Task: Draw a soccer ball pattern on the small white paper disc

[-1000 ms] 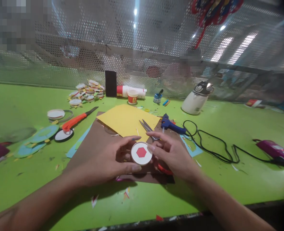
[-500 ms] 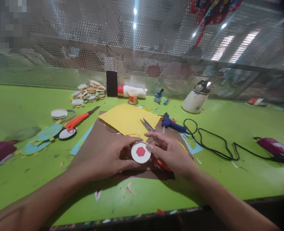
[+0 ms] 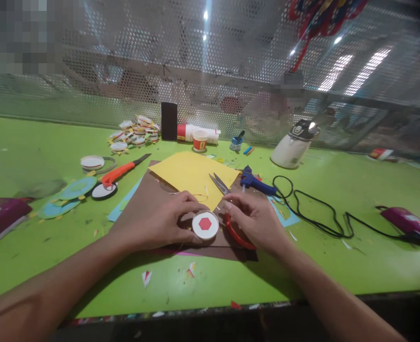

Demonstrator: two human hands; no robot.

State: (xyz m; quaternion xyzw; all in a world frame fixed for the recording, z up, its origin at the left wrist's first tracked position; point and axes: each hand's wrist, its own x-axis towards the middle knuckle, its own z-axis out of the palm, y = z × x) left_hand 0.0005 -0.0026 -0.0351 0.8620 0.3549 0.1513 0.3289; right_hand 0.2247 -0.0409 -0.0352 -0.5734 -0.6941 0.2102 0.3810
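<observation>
My left hand (image 3: 169, 221) grips a small round white disc (image 3: 197, 233) by its left edge, thumb below and fingers above. A red paper hexagon (image 3: 205, 223) sits at the middle of the disc's face. To the right, my right hand (image 3: 254, 216) is apart from the disc, its thumb and fingers drawn together; whatever may be between the tips is hidden. Beside and partly under it lie scissors (image 3: 221, 184) with red handles (image 3: 237, 236), blades pointing up and left over yellow paper (image 3: 191, 173). Brown sheets (image 3: 135, 204) lie beneath both hands.
An orange-handled knife (image 3: 122, 172) and blue paper discs (image 3: 78, 187) lie left. Behind stand a pile of small round pieces (image 3: 138, 130), a black phone-like slab (image 3: 169, 121) and a paper cup (image 3: 199, 140). A blue glue gun (image 3: 256, 182), black cord (image 3: 314, 204) and white kettle-like jug (image 3: 291, 149) are right.
My right hand has come off the disc and shifted right, its fingers drawn closer together. The left hand keeps hold of the disc, now showing the hexagon uncovered. The camera view has shifted slightly.
</observation>
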